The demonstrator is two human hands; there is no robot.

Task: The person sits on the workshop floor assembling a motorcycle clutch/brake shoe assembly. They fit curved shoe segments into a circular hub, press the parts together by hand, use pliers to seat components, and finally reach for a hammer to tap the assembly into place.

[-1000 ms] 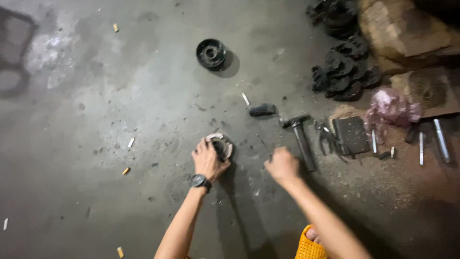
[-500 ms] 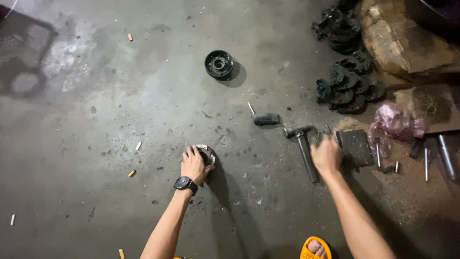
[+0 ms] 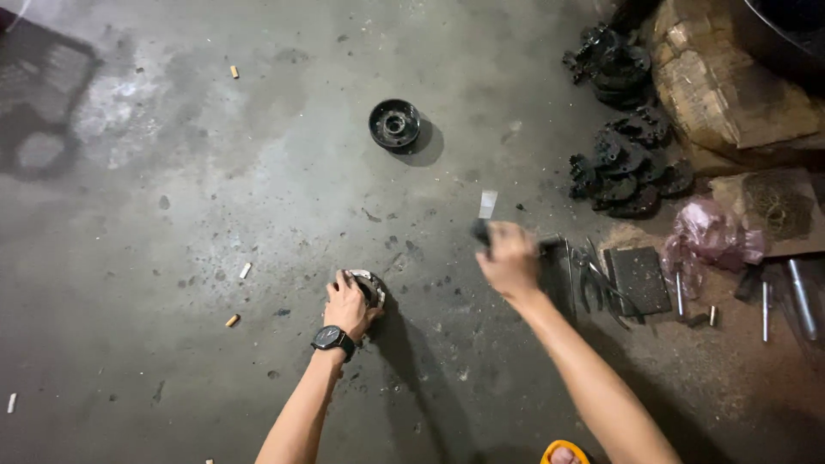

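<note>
My left hand (image 3: 347, 306), with a black watch on the wrist, rests on top of a small round metal part (image 3: 371, 284) that sits on the stained concrete floor. My right hand (image 3: 509, 259) is further right, closed around the dark handle of a short tool (image 3: 479, 229). The tool's pale flat blade (image 3: 487, 204) sticks out beyond the fingers and looks blurred. A hammer (image 3: 551, 245) lies just right of this hand, mostly hidden behind it.
A black round hub (image 3: 394, 124) lies further out on the floor. At the right are a pile of black toothed parts (image 3: 620, 163), pliers (image 3: 593, 279), a dark flat block (image 3: 640, 279), a pink plastic bag (image 3: 710, 232), metal rods (image 3: 803, 296) and a wooden block (image 3: 730, 77).
My right hand moved right to the hammer, then came back left and closed on the dark-handled tool. My left hand stayed on the round part.
</note>
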